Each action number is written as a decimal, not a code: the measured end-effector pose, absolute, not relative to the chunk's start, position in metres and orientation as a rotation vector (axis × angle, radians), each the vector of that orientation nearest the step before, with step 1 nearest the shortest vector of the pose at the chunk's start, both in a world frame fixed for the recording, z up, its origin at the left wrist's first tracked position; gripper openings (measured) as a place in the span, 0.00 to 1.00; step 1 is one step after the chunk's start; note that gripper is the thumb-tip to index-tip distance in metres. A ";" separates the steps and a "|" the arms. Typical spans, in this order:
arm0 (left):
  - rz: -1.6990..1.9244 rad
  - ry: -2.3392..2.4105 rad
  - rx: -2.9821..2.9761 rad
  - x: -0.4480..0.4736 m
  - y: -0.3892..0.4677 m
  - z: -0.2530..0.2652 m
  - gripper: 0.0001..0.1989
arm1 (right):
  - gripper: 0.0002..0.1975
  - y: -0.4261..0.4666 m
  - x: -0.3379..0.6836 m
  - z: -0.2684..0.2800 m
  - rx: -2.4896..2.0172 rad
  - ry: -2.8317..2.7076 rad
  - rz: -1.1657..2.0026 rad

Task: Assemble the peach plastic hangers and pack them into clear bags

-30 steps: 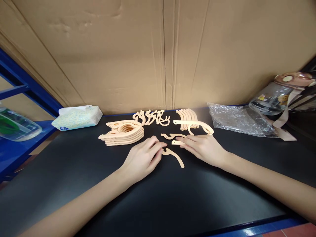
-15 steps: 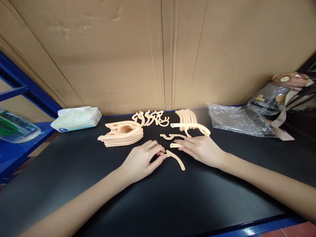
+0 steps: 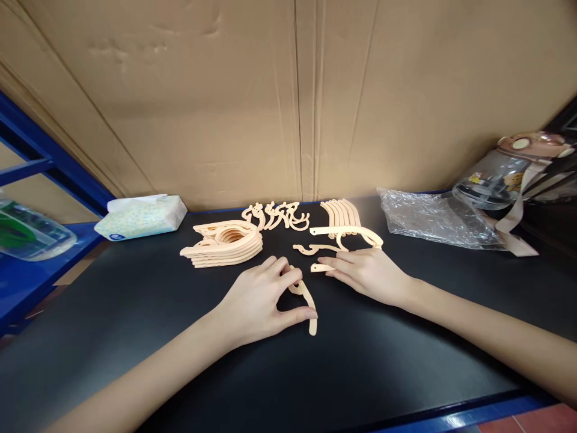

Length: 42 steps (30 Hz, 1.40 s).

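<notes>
My left hand (image 3: 265,297) is closed on a curved beige hanger arm (image 3: 310,300), thumb on its lower part and fingertips at its upper end. My right hand (image 3: 372,273) has its fingers over another hanger arm; only its holed end (image 3: 318,267) sticks out to the left, the rest being hidden. Just beyond my right hand lie a hanger hook (image 3: 306,248) and a longer hanger arm (image 3: 342,230). Farther left is a stack of folded hangers (image 3: 225,246). Several loose hooks (image 3: 274,216) and a row of hanger arms (image 3: 340,213) lie at the back.
A tissue pack (image 3: 142,218) sits at the back left of the black table (image 3: 315,379). To the right are a clear plastic bag (image 3: 437,219) and a strapped drinking bottle (image 3: 496,171). Cardboard (image 3: 225,108) stands behind. A blue rack (image 3: 27,174) is at left.
The hanger arm in my left hand has turned steeper and moved toward me and slightly left. My left thumb has slid down along it. My right hand has hardly moved.
</notes>
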<state>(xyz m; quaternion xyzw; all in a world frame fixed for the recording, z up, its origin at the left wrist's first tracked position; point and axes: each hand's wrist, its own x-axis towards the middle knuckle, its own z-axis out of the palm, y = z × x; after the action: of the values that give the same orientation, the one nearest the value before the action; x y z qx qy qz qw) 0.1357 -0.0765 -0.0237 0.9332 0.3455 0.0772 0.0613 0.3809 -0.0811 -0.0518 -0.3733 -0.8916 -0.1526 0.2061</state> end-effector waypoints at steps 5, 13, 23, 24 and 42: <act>0.199 1.075 2.829 0.136 -0.079 -0.021 0.24 | 0.14 -0.081 0.380 -0.051 -1.014 -2.482 -0.417; 0.234 1.017 2.843 0.136 -0.085 -0.024 0.21 | 0.13 -0.082 0.380 -0.052 -1.011 -2.496 -0.482; 0.383 1.042 2.805 0.138 -0.075 -0.037 0.04 | 0.13 -0.082 0.381 -0.052 -0.997 -2.501 -0.456; 0.418 1.057 2.791 0.138 -0.075 -0.038 0.05 | 0.13 -0.082 0.381 -0.052 -0.994 -2.501 -0.450; 0.535 1.034 2.643 0.137 -0.075 -0.037 0.11 | 0.14 -0.086 0.378 -0.047 -0.909 -2.506 -0.456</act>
<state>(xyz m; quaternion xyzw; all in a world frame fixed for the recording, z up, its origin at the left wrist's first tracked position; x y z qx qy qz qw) 0.1369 -0.0752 -0.0366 0.9078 0.3551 0.1839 0.1264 0.3781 -0.0861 -0.0470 -0.3280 -0.9046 -0.1645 0.2169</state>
